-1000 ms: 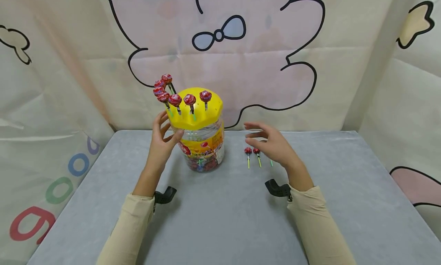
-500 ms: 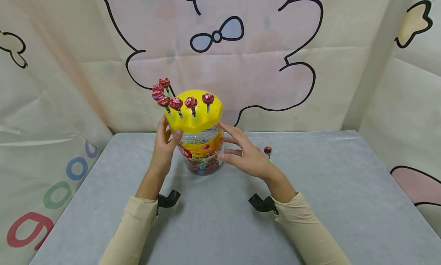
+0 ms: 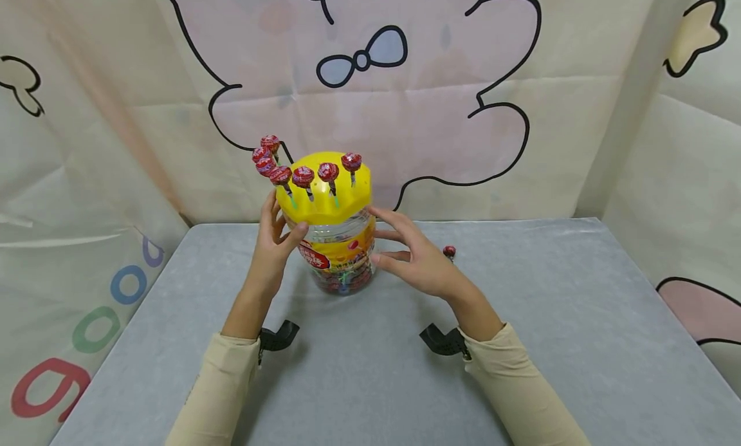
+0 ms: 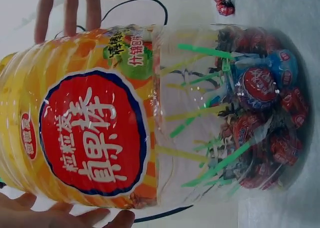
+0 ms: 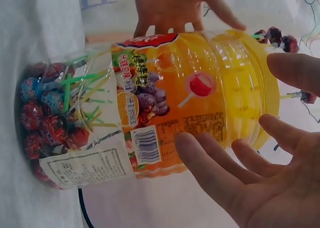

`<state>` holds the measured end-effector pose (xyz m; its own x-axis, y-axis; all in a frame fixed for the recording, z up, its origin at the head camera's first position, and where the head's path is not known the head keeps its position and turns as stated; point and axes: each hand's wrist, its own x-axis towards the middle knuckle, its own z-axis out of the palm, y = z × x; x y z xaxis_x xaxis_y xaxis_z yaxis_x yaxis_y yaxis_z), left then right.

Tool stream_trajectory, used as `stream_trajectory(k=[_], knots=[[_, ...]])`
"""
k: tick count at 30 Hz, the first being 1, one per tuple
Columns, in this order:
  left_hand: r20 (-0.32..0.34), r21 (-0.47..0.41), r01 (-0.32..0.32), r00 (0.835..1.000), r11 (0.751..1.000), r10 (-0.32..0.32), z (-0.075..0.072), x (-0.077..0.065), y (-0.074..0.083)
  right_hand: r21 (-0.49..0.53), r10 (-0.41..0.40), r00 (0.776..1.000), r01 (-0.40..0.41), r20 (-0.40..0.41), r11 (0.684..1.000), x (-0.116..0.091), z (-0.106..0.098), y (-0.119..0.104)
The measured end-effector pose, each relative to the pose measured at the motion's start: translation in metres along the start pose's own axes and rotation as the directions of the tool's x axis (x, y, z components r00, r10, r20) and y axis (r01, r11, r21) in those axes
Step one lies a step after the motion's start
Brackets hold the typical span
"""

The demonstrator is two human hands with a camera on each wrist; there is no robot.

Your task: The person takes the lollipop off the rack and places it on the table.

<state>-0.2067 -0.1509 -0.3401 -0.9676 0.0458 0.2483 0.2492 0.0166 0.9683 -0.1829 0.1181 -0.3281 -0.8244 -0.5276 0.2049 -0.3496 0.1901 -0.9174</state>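
A clear candy jar point(image 3: 343, 253) with a yellow lid point(image 3: 324, 201) stands upright on the table, lollipops inside its lower part. Several red-wrapped lollipops point(image 3: 303, 177) stick up from the lid in a curved row along its front and left. My left hand point(image 3: 271, 250) holds the jar's left side near the lid, thumb toward the front. On the opposite side, my right hand point(image 3: 419, 259) has its fingers spread and fairly straight, fingertips at the jar wall. The right wrist view shows these fingers point(image 5: 215, 163) before the orange label; whether all of them touch cannot be told.
A loose lollipop point(image 3: 449, 251) lies on the grey table point(image 3: 370, 381) behind my right hand. Others beside it are hidden in the head view, but the left wrist view shows several lollipops point(image 4: 224, 0). A printed curtain point(image 3: 440, 137) hangs behind the table.
My right hand has come left from beside the loose lollipops to the jar. The jar has turned a little: its front lollipops and red label have shifted right. My left hand stays at its side.
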Motion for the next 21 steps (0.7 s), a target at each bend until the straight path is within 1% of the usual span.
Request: stream_trajectory(k=[2,3,5,8,10,12,15,17,19,21], knots=[[0.005,-0.005,0.0,1.0,1.0,0.0,0.001,0.0,0.001,0.004,-0.007,1.0,0.007,0.011,1.0,0.0,0.0,-0.001],[-0.004,-0.002,0.006,1.0,1.0,-0.006,0.002,-0.002,0.003,0.004,-0.009,1.0,0.009,0.014,1.0,-0.001,0.0,-0.001],[-0.04,0.015,0.027,0.999,1.0,-0.026,0.005,-0.005,0.006,0.01,-0.014,1.0,0.014,0.014,1.0,-0.001,0.0,-0.001],[-0.104,0.029,0.062,0.993,0.998,-0.059,0.011,-0.012,0.011,0.008,-0.015,1.0,0.015,-0.001,1.0,0.0,0.001,0.001],[-0.128,0.03,0.075,0.989,0.997,-0.071,0.014,-0.014,0.013,-0.003,-0.015,1.0,0.015,-0.012,1.0,0.001,0.001,0.002],[-0.134,0.032,0.073,0.989,0.997,-0.068,0.015,-0.014,0.014,-0.025,-0.018,0.999,0.017,-0.031,1.0,0.002,0.0,0.003],[-0.122,0.055,0.068,0.991,0.996,-0.061,0.015,-0.012,0.013,-0.081,-0.037,0.996,0.03,-0.085,0.996,0.003,0.0,0.003],[-0.109,0.075,0.07,0.992,0.995,-0.062,0.013,-0.011,0.013,-0.112,-0.056,0.988,0.04,-0.144,0.993,0.004,0.0,0.002],[-0.099,0.087,0.079,0.993,0.993,-0.07,0.012,-0.011,0.011,-0.142,-0.077,0.975,0.048,-0.208,0.989,0.005,-0.001,-0.001],[-0.094,0.091,0.093,0.992,0.992,-0.084,0.011,-0.011,0.01,-0.161,-0.099,0.958,0.056,-0.271,0.985,0.009,-0.004,-0.007]])
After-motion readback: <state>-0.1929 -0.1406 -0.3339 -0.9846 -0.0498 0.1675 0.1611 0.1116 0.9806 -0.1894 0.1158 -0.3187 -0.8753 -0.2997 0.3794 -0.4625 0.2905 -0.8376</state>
